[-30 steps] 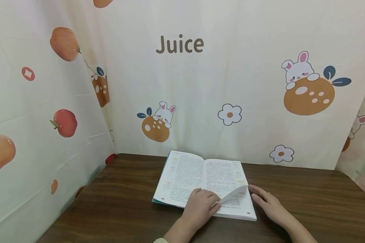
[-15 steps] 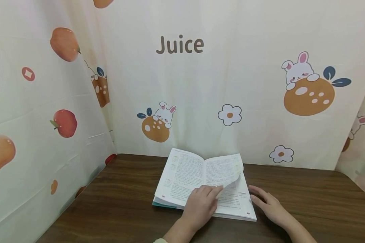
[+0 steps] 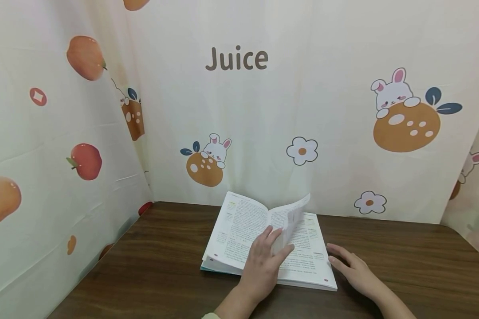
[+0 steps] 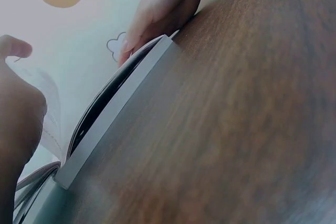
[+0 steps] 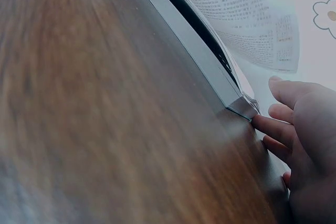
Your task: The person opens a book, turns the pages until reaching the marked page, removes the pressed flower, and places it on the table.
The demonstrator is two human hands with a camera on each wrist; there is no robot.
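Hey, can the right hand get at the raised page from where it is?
Probably yes: the right hand is beside the book, and nothing visible blocks its way to the raised page. The left hand is close to that page, though.

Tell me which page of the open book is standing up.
The leaf by the left hand's fingers: its outer edge curls up into the air, whereas the left page and the right page beneath it lie lower.

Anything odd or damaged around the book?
Nothing stands out: no spill or visible damage. The book lies open on the table; the raised page by the left hand curls upward, probably just mid-turn.
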